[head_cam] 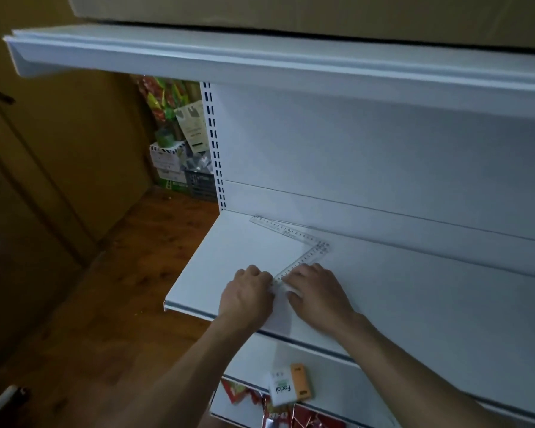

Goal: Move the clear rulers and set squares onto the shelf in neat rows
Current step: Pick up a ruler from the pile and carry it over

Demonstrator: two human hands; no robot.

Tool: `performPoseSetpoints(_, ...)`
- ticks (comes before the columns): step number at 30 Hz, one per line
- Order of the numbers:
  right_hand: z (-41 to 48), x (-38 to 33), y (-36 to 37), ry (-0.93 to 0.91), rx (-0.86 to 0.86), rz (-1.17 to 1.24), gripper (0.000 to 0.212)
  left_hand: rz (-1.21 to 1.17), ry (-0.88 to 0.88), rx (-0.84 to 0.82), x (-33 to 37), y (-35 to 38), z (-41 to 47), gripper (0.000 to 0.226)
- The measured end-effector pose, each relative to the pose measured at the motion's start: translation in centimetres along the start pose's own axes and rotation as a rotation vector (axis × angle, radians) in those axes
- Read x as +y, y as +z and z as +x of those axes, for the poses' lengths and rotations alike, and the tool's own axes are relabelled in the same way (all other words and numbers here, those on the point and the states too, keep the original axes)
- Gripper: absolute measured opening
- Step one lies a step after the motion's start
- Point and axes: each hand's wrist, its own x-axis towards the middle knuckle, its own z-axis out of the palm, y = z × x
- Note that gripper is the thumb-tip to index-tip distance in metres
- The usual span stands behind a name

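while looking down from head height, shows a white metal shop shelf (229, 257) with a clear plastic ruler with black markings (278, 228) lying flat along its back edge, just in front of the white back panel (383, 168). shows a second clear plastic ruler (303, 259) slanting from the first one's right end toward the shelf front, its near end gripped from either side by left hand (247, 293) and right hand (317, 293), fingers curled down onto it. lower down, shows a white "facial" packet (280, 389) beside an orange box (301, 383).

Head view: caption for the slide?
Left hand and right hand steady a clear ruler on the white shelf, its far end meeting a second ruler along the back.
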Motion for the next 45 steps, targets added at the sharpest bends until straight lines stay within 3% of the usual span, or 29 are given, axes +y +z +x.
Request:
performPoseSetpoints(6,0.8,2.7,-0.6,0.125,0.044,0.078,0.037,0.011,-0.021,-0.092,-2.8,-1.9,1.9,0.029)
performPoseSetpoints(12,1.3,4.3,-1.0,0.164,-0.008,0.083,0.043,-0.134,-0.046,-0.250,-4.4,-2.4,2.9,0.033)
performPoseSetpoints(16,1.8,4.5,-1.5,0.139,0.007,0.059,0.046,-0.189,-0.037,-0.244,-4.7,-2.4,2.8,0.027)
performPoseSetpoints(19,2.2,4.6,-1.7,0.152,0.039,0.080,0.048,-0.221,-0.024,-0.165,-5.1,-2.2,2.4,0.010)
performPoseSetpoints(23,2.0,5.3,-1.9,0.309,0.118,0.293,0.036,-0.376,-0.063,-0.116,-6.0,-2.2,1.9,0.011)
performPoseSetpoints(27,0.9,5.6,-2.5,0.537,0.136,0.689,0.015,-0.752,-0.169,-0.060,-5.8,-3.0,2.1,0.008)
performPoseSetpoints(30,-0.6,5.6,-2.9,0.647,0.219,0.947,0.011,-1.108,-0.274,-0.077,-4.5,-3.4,2.2,0.010)
performPoseSetpoints(32,-1.9,5.7,-3.0,0.703,0.277,1.047,0.013,-1.215,-0.277,-0.107,-3.5,-3.4,2.2,0.013)
performPoseSetpoints(36,-5.7,6.2,-3.5,0.786,0.372,1.145,0.008,-1.282,-0.241,-0.108,-0.8,-2.2,2.0,0.013)
performPoseSetpoints(41,-10.7,7.6,-4.9,0.824,0.534,1.089,0.005,-1.260,-0.178,-0.056,3.9,-0.4,1.1,0.009)
performPoseSetpoints(45,-15.6,9.3,-6.4,0.843,0.644,1.068,0.004,-1.276,-0.100,-0.104,8.9,0.5,-0.1,0.010)
